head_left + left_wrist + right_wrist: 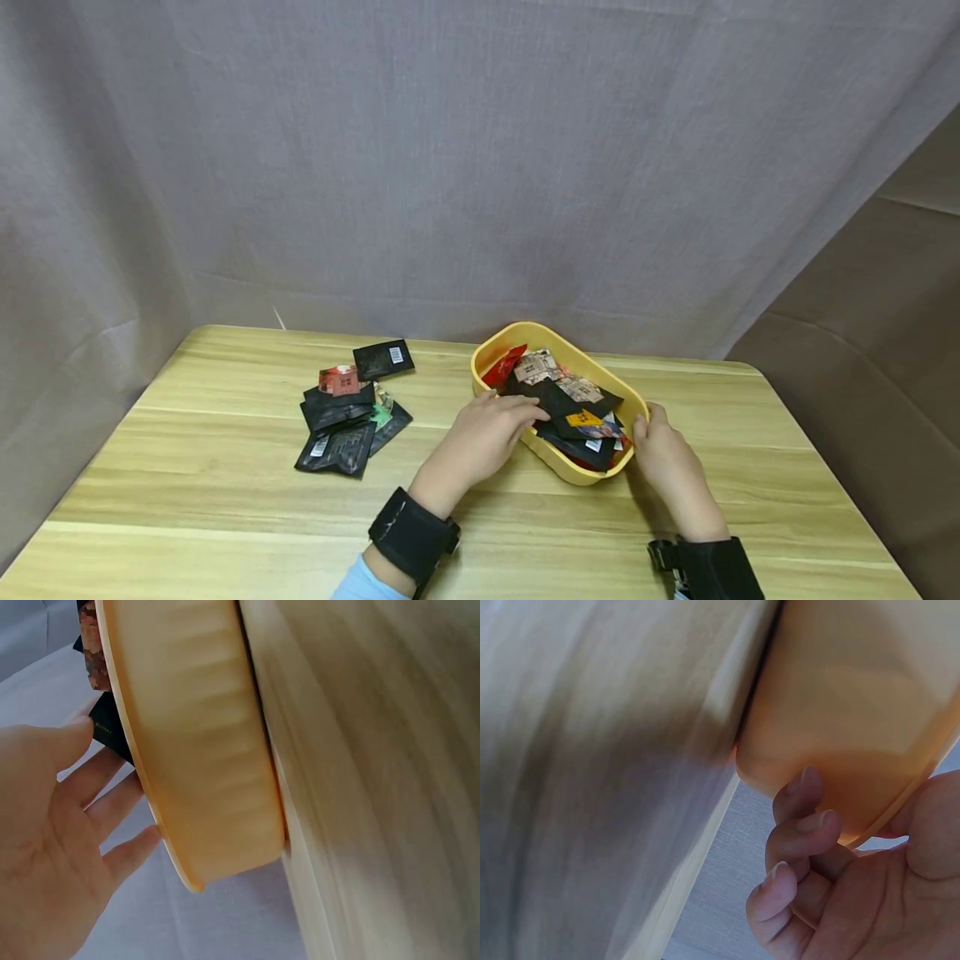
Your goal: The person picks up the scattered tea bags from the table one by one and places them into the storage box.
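Observation:
A yellow plastic basket (570,477) stands at the table's back, filled with small packets in black, red and patterned colours. My right hand (666,454) grips its right end. In the right wrist view the fingers (802,832) curl against the outer wall, with the thumb mostly hidden behind the rim. My left hand (487,437) reaches over the near left rim with fairly straight fingers among the packets. In the left wrist view its thumb tip is at a black packet (111,727) that pokes above the rim; the index finger is mostly hidden.
To the left lies a loose pile of mostly black packets (345,446), with a single black packet (384,359) behind it. The wooden table (225,517) ends just behind the basket, where a grey cloth (480,167) hangs.

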### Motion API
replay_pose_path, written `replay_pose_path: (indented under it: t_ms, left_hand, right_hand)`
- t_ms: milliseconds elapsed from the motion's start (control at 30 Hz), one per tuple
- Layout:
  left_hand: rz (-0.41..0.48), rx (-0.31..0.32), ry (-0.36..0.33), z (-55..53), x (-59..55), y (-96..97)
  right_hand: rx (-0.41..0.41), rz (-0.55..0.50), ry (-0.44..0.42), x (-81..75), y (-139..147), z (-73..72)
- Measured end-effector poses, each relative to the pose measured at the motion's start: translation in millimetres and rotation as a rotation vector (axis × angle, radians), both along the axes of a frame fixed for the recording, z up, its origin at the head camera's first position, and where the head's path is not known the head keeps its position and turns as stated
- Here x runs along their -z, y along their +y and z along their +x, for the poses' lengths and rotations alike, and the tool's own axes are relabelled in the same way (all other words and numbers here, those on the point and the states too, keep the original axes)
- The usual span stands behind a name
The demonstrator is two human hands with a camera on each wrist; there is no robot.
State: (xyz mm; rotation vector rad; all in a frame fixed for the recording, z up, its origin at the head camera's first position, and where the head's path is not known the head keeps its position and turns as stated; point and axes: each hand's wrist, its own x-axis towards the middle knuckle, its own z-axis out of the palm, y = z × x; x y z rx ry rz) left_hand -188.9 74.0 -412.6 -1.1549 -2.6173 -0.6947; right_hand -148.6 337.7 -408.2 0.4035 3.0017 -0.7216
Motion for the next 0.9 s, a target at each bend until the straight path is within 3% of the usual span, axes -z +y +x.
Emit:
replay_pose_path:
  t_ms: [100,200,367,500,700,833,900]
  left_hand:
    - [0.006,-0.009,-0.012,-3.0,-0.1,-1.4]
    - [0.024,-0.061,-0.006,-10.6,-2.7,-6.6]
    - [0.014,-0.255,-0.029,-32.2,-4.8,-26.9]
    - [-0.095,-0.377,-0.12,-55.1,-2.3,-56.7]
    - [-0.277,-0.428,-0.262,-92.3,2.8,-91.6]
    - [-0.378,-0.447,-0.378,-102.6,6.8,-94.5]
    - [-0.411,-0.451,-0.404,-104.3,7.6,-94.4]
  right_hand:
    - [-0.002,-0.002,0.001,0.3,0.6,1.0]
    - [-0.003,-0.008,0.002,0.1,1.3,2.4]
    - [-0.01,-0.006,0.016,-0.1,1.5,2.3]
    - [-0.025,-0.009,0.027,2.1,-2.4,-0.8]
    - [-0.029,-0.013,0.043,2.9,-6.5,-5.0]
    - [-0.031,-0.013,0.048,-0.1,-6.5,-6.1]
    - [-0.034,-0.013,0.045,-0.9,-6.4,-6.5]
